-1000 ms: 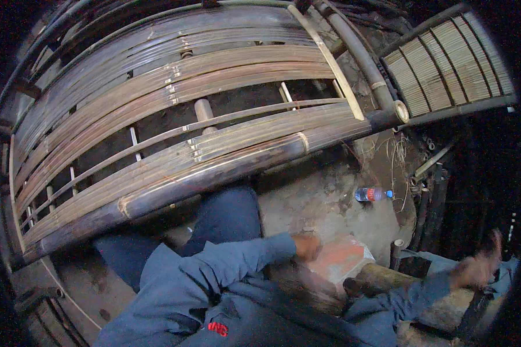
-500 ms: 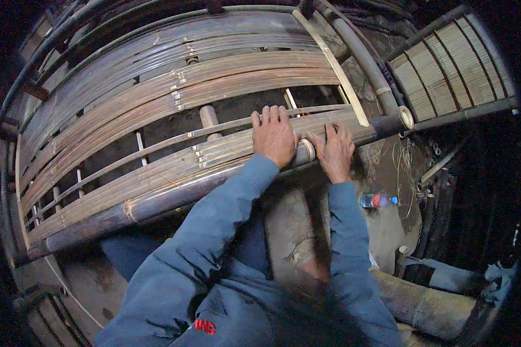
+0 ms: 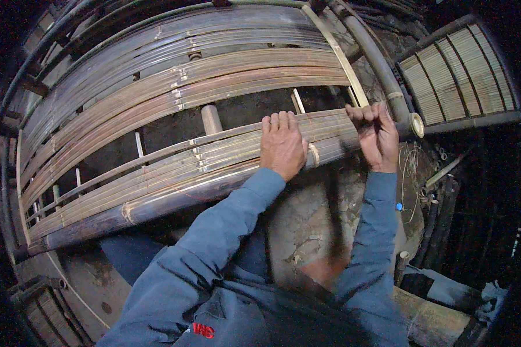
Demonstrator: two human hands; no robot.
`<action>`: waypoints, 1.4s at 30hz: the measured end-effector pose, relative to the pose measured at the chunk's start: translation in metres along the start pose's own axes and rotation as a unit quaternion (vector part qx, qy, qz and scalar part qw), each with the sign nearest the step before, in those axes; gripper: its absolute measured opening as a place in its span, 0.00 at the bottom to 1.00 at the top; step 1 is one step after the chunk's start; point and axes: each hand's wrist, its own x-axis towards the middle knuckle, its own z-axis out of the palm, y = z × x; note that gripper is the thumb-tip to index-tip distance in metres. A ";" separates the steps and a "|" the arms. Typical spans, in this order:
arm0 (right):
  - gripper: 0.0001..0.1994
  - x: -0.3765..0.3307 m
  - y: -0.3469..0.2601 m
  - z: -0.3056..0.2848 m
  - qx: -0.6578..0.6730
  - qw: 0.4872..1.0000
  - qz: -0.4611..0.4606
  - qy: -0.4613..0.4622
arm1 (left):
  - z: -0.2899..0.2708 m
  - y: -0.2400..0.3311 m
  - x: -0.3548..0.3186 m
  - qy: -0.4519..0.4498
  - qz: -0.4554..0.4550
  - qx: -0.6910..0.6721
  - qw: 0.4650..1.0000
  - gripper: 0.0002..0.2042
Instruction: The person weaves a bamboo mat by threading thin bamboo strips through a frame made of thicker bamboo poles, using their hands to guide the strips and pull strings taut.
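Long split-bamboo slats (image 3: 231, 141) run lengthwise across a bamboo bench frame, beside its thick dark front pole (image 3: 173, 199). My left hand (image 3: 283, 149) lies palm down on the front slats, its fingers stretched over their far edge. At the right end of these slats is my right hand (image 3: 378, 140), its fingers curled in around the slat end. That hand partly hides the end and the foot of a pale cross strip (image 3: 344, 58). A dark gap separates the front slats from the reddish slats (image 3: 260, 76) behind, with a stout bamboo crosspiece (image 3: 211, 120) showing in it.
A slatted bamboo panel (image 3: 460, 72) stands at the far right. The frame's right pole (image 3: 373, 52) has an open cut end. Loose fibre strands (image 3: 410, 168) and a blue bottle cap (image 3: 399, 207) show beyond my right forearm. A thick bamboo length (image 3: 434, 315) lies at lower right.
My right hand has moved right along the slats to their end, and its fingers have curled. My left hand has shifted slightly right. The narrow slat now sits closer to the front slats.
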 end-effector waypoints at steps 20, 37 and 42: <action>0.06 -0.115 -0.036 -0.141 -0.013 0.986 -0.059 0.154 | 0.032 -0.019 0.051 0.075 -0.069 0.072 0.992 0.37; 0.10 -0.126 -0.131 -0.118 -0.080 0.981 -0.174 -0.016 | 0.025 -0.025 0.099 -0.167 -0.201 -0.164 0.951 0.12; 0.19 -0.037 -0.039 -0.023 -0.609 0.786 -0.109 0.023 | 0.031 -0.037 0.093 -0.164 -0.195 -0.190 0.948 0.14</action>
